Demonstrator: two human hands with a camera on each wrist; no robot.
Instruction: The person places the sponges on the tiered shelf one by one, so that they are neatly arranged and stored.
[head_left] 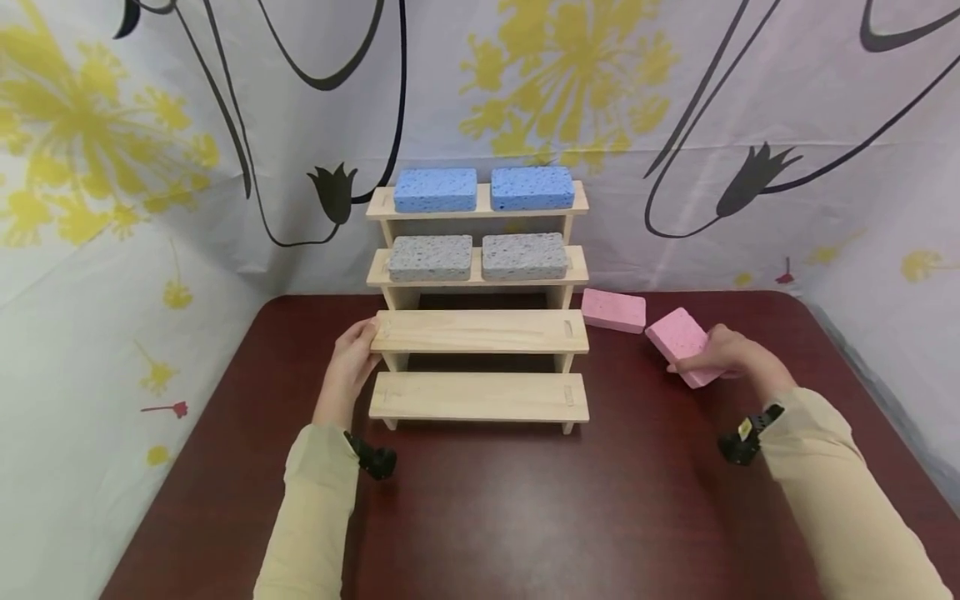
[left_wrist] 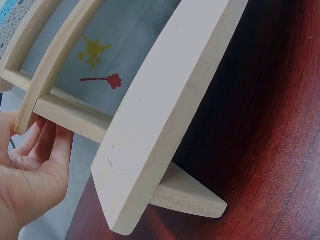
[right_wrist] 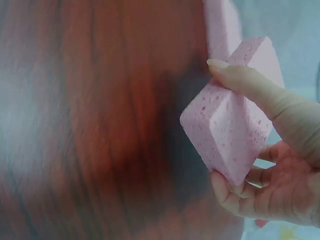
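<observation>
A pink sponge (head_left: 678, 342) is pinched in my right hand (head_left: 731, 354) above the right side of the table; the right wrist view shows its face dented under the thumb (right_wrist: 250, 82), with fingers around the opposite edge. My left hand (head_left: 352, 354) holds the left end of a step on a four-step wooden shelf (head_left: 480, 332). In the left wrist view those fingers (left_wrist: 60, 150) curl beneath the step's end. Another pink sponge (head_left: 613, 311) lies on the table beside the shelf. Two blue sponges (head_left: 435, 190) sit on the top step, two grey sponges (head_left: 431, 258) on the one below.
The dark red-brown table (head_left: 510, 508) extends in front of the shelf. A white cloth backdrop (head_left: 262, 150) with yellow and grey flower prints rises behind the table and along both sides. The two lower steps are bare wood.
</observation>
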